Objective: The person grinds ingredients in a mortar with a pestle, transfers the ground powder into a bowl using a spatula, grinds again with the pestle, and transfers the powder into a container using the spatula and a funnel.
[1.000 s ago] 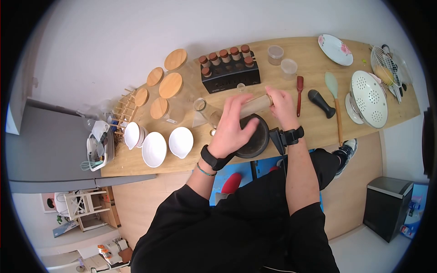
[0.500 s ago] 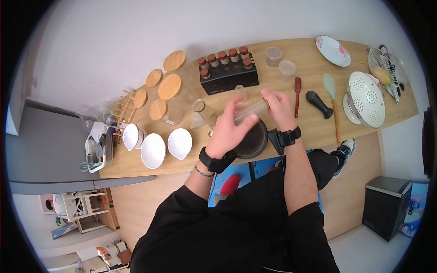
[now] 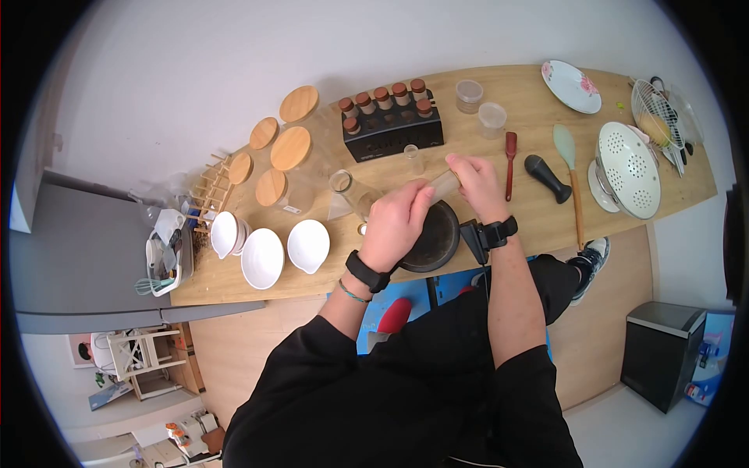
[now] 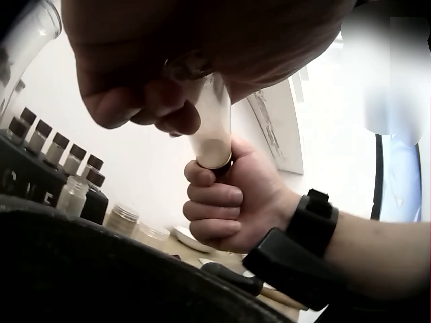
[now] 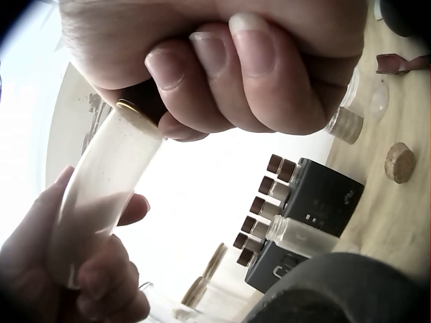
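Observation:
Both hands are on a clear cylinder (image 3: 446,186) with pale contents, tilted over a dark stone-like bowl (image 3: 434,243). My left hand (image 3: 395,220) curls its fingers round the cylinder's body. Its other end, dark with a gold rim, is gripped in my right hand (image 3: 478,187). In the right wrist view the pale fill of the cylinder (image 5: 101,192) shows between the hands. A small uncapped glass jar (image 3: 413,161) stands just behind the bowl, and a larger glass vessel (image 3: 357,196) is left of it.
A black rack (image 3: 392,134) of brown-capped jars stands behind. To the left are wooden-lidded jars (image 3: 292,148) and white bowls (image 3: 308,246). A red utensil (image 3: 510,165), a black pestle-like tool (image 3: 548,179), a green spatula (image 3: 565,145) and a white colander (image 3: 629,170) lie right.
My left hand was spread with its fingers loose on the cylinder; now they curl round it, and the hand has turned. The right hand keeps its hold on the end.

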Motion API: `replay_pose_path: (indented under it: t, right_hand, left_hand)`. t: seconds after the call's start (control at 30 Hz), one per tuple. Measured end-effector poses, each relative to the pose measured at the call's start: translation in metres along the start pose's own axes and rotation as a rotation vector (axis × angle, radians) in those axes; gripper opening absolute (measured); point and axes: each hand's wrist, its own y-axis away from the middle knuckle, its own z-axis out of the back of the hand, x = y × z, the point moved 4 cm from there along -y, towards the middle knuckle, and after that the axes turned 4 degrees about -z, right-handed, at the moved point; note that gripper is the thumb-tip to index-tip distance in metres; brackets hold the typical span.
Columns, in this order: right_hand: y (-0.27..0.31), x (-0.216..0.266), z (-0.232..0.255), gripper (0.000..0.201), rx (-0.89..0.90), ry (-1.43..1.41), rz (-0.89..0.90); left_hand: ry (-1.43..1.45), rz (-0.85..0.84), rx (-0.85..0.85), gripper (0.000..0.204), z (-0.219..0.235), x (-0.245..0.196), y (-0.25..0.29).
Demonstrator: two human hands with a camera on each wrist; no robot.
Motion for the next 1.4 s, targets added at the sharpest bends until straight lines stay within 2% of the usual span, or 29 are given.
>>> replay_pose_path:
  t: [0.03, 0.13, 0.17, 0.2, 0.23, 0.3, 0.33, 0.4, 0.53, 0.6, 0.67, 0.73, 0.97, 1.17, 1.23, 1.33, 1.4]
  right_hand:
    - [-0.001, 0.000, 0.001, 0.045, 0.000, 0.000, 0.000]
    - [-0.005, -0.004, 0.006, 0.045, 0.001, 0.003, -0.103]
    - [-0.007, 0.000, 0.013, 0.045, -0.120, 0.078, -0.054]
    - [-0.009, 0.005, 0.021, 0.045, -0.243, 0.154, -0.003]
    - [-0.011, 0.007, 0.026, 0.045, -0.245, 0.154, -0.005]
    - [-0.010, 0.016, 0.041, 0.038, -0.499, 0.465, 0.115]
    - [-0.015, 0.013, 0.044, 0.038, -0.495, 0.463, 0.115]
    - [-0.018, 0.011, 0.048, 0.031, -0.630, 0.694, 0.342]
    - [-0.024, 0.001, 0.046, 0.027, -0.646, 0.887, 0.412]
    - [-0.032, -0.011, 0.043, 0.026, -0.595, 1.024, 0.267]
    - [-0.036, -0.016, 0.042, 0.026, -0.577, 1.027, 0.243]
    - [-0.041, -0.020, 0.043, 0.027, -0.562, 1.033, 0.219]
    - [-0.053, -0.028, 0.043, 0.029, -0.557, 0.953, 0.185]
    - [-0.072, -0.040, 0.050, 0.035, -0.531, 0.818, 0.153]
    - [-0.076, -0.044, 0.049, 0.038, -0.518, 0.757, 0.132]
    - [-0.069, -0.032, 0.046, 0.039, -0.540, 0.774, 0.086]
    - [-0.059, -0.018, 0.040, 0.040, -0.651, 0.858, 0.092]
  left_hand:
    - [-0.184, -0.264, -0.105, 0.037, 0.003, -0.011, 0.000]
    - [-0.276, -0.297, -0.139, 0.036, 0.004, -0.022, 0.007]
    - [-0.275, -0.295, -0.139, 0.036, 0.007, -0.024, 0.012]
    - [-0.181, -0.116, -0.149, 0.036, 0.017, -0.016, 0.015]
    - [-0.085, 0.065, -0.156, 0.035, 0.026, -0.006, 0.020]
    - [-0.143, 0.019, -0.235, 0.018, 0.044, 0.021, 0.035]
    - [-0.198, 0.044, -0.210, 0.014, 0.056, 0.025, 0.040]
    - [-0.341, 0.124, -0.165, 0.018, 0.068, 0.044, 0.052]
    - [-0.479, 0.153, -0.054, 0.019, 0.060, 0.084, 0.068]
    - [-0.621, 0.170, 0.064, 0.023, 0.043, 0.101, 0.070]
    - [-0.633, 0.167, 0.077, 0.025, 0.034, 0.104, 0.065]
    - [-0.604, 0.313, 0.108, 0.032, 0.026, 0.111, 0.061]
    - [-0.636, 0.285, 0.084, 0.032, 0.018, 0.130, 0.062]
    - [-0.599, 0.235, 0.063, 0.026, 0.034, 0.109, 0.063]
    - [-0.494, 0.173, 0.030, 0.024, 0.045, 0.092, 0.063]
    - [-0.350, 0.131, 0.059, 0.023, 0.065, 0.067, 0.060]
    - [-0.243, 0.101, 0.078, 0.022, 0.075, 0.057, 0.057]
